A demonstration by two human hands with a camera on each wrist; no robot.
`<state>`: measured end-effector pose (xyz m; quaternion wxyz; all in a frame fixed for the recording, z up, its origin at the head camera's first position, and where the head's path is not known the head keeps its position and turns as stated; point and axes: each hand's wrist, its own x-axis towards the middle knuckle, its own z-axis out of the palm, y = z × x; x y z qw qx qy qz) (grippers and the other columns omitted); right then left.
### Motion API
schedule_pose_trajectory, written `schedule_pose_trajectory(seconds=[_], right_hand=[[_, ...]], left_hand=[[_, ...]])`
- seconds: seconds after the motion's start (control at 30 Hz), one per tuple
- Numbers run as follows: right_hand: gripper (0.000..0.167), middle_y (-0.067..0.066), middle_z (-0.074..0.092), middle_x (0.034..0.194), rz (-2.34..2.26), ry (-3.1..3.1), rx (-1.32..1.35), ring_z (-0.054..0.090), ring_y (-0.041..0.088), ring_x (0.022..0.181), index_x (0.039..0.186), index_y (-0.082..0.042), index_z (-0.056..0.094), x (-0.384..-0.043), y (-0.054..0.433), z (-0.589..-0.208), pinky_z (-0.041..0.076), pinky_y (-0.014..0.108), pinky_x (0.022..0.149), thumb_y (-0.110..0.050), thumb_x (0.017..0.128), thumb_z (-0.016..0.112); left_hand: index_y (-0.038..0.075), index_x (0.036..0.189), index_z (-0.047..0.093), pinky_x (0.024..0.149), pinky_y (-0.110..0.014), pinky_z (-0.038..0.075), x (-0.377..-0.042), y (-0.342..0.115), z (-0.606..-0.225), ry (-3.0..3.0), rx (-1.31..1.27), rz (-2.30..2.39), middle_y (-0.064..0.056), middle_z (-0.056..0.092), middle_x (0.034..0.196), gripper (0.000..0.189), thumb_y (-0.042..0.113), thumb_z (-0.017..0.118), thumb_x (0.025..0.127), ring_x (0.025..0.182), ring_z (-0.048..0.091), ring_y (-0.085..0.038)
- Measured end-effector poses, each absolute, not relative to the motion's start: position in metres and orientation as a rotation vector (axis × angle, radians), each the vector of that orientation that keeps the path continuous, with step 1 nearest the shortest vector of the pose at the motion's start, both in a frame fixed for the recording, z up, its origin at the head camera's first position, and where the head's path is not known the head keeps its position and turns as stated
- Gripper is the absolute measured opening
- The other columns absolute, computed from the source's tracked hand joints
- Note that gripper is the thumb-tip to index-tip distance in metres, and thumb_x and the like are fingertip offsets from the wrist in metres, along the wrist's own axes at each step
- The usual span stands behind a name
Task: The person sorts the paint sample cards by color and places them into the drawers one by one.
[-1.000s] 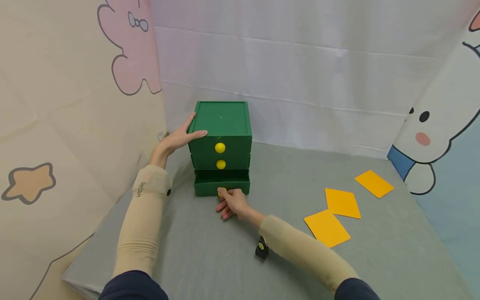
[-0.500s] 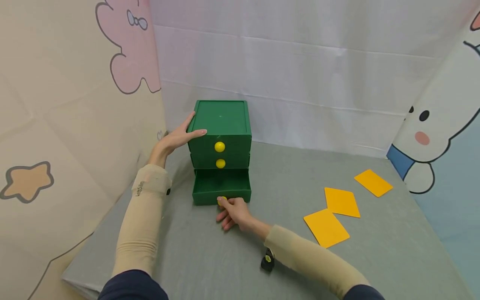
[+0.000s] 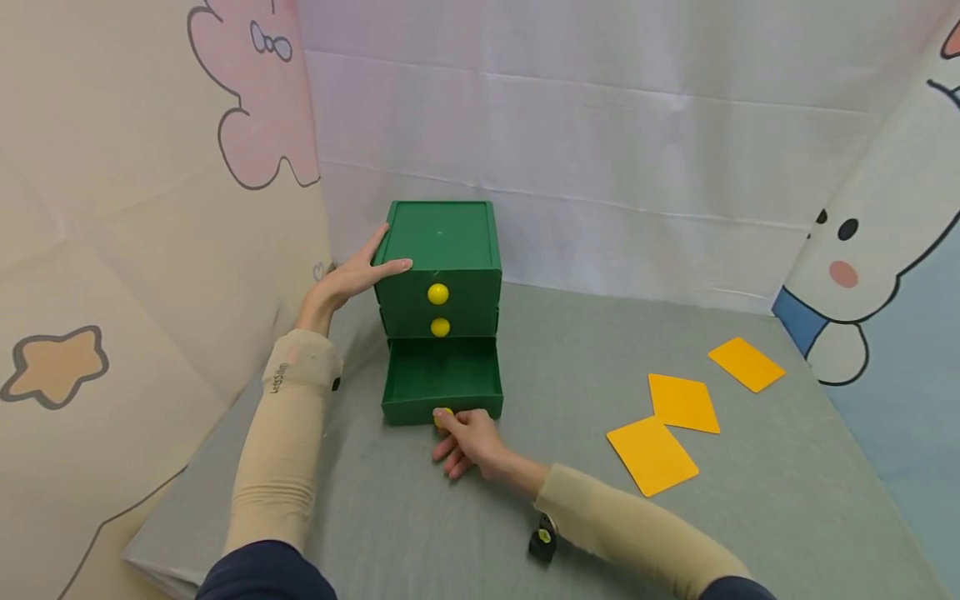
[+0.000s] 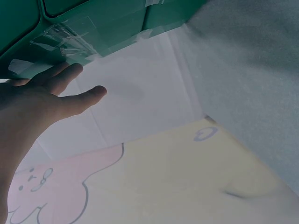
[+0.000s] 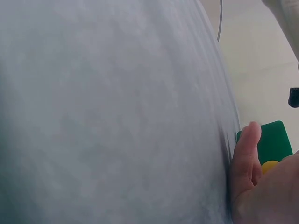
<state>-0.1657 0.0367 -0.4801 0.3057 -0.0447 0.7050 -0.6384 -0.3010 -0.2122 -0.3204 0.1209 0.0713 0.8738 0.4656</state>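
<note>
A green drawer cabinet (image 3: 442,237) with yellow round knobs stands toward the back of the table. Its lowest drawer (image 3: 408,412) is pulled well out and I see nothing inside; the two drawers above are closed. My left hand (image 3: 348,279) rests against the cabinet's upper left edge, thumb over the top and fingers extended along the side. Clear tape (image 4: 70,44) shows on that side in the left wrist view. With thumb and fingers, my right hand (image 3: 476,442) pinches the bottom drawer's knob (image 3: 442,417), the other fingers hanging below it.
Several flat yellow cards lie on the grey table (image 3: 562,358) at the right: a near card (image 3: 652,456), a middle card (image 3: 684,403) touching or almost touching it, and a far card (image 3: 747,364). Cloth walls (image 3: 600,167) with cartoon prints stand behind and at both sides.
The bottom drawer has slid further out toward me, its knob still pinched by my right hand, which moved back with it. My left hand has stayed on the cabinet.
</note>
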Motion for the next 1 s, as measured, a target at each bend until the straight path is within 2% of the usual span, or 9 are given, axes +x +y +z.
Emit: schedule_pose_trajectory(seconds=[0.17, 0.23, 0.53, 0.67, 0.83, 0.9, 1.0], right_hand=[[0.056, 0.021, 0.072, 0.077, -1.666, 1.883, -0.136, 0.057, 0.012, 0.040, 0.104, 0.005, 0.063, -0.158, 0.038, -0.480, 0.051, 0.028, 0.039, -0.049, 0.094, 0.055], [0.056, 0.022, 0.072, 0.077, -1.647, 1.899, -0.143, 0.056, 0.012, 0.039, 0.103, 0.005, 0.064, -0.155, 0.038, -0.478, 0.050, 0.028, 0.038, -0.051, 0.094, 0.055], [0.058, 0.024, 0.071, 0.072, -1.474, 2.030, -0.231, 0.054, 0.014, 0.037, 0.092, 0.007, 0.065, -0.149, 0.062, -0.461, 0.050, 0.029, 0.039, -0.050, 0.094, 0.056], [0.049, 0.020, 0.071, 0.069, -1.494, 2.294, -0.355, 0.058, 0.021, 0.042, 0.090, 0.005, 0.066, -0.156, 0.096, -0.455, 0.052, 0.032, 0.043, -0.043, 0.095, 0.058], [0.032, 0.012, 0.071, 0.072, -1.325, 2.897, -0.443, 0.061, 0.018, 0.055, 0.091, -0.003, 0.068, -0.186, 0.157, -0.450, 0.050, 0.027, 0.052, -0.035, 0.093, 0.063], [0.035, 0.013, 0.072, 0.077, -1.143, 3.130, -0.385, 0.061, 0.018, 0.059, 0.094, -0.004, 0.068, -0.201, 0.187, -0.453, 0.049, 0.027, 0.052, -0.038, 0.093, 0.062], [0.047, 0.021, 0.071, 0.089, -0.866, 3.327, -0.232, 0.064, 0.029, 0.065, 0.104, 0.002, 0.065, -0.219, 0.233, -0.461, 0.050, 0.035, 0.050, -0.043, 0.093, 0.061]], left_hand=[[0.032, 0.154, -0.013, 0.118, -0.064, 0.005, -0.305, -0.214, -0.325, 2.559, 0.219, 1.357, 0.006, -0.017, 0.162, 0.094, 0.051, 0.055, 0.092, 0.151, -0.011, -0.026], [0.029, 0.155, -0.014, 0.118, -0.064, 0.004, -0.299, -0.211, -0.318, 2.548, 0.221, 1.356, 0.003, -0.018, 0.162, 0.094, 0.048, 0.054, 0.094, 0.151, -0.012, -0.028], [0.028, 0.155, -0.013, 0.118, -0.065, 0.003, -0.293, -0.210, -0.313, 2.534, 0.215, 1.374, 0.002, -0.018, 0.162, 0.093, 0.047, 0.054, 0.094, 0.151, -0.012, -0.029], [0.029, 0.155, -0.013, 0.118, -0.065, 0.004, -0.300, -0.213, -0.320, 2.531, 0.218, 1.386, 0.002, -0.018, 0.162, 0.094, 0.047, 0.055, 0.094, 0.151, -0.012, -0.029], [0.037, 0.153, -0.014, 0.117, -0.065, 0.003, -0.316, -0.221, -0.336, 2.553, 0.210, 1.389, 0.009, -0.019, 0.161, 0.095, 0.054, 0.055, 0.091, 0.151, -0.013, -0.026], [0.040, 0.152, -0.014, 0.118, -0.065, 0.003, -0.320, -0.223, -0.341, 2.568, 0.205, 1.379, 0.012, -0.018, 0.161, 0.095, 0.058, 0.055, 0.090, 0.151, -0.013, -0.024], [0.042, 0.152, -0.014, 0.118, -0.065, 0.003, -0.322, -0.224, -0.345, 2.577, 0.204, 1.375, 0.013, -0.018, 0.161, 0.096, 0.062, 0.055, 0.088, 0.151, -0.013, -0.023]])
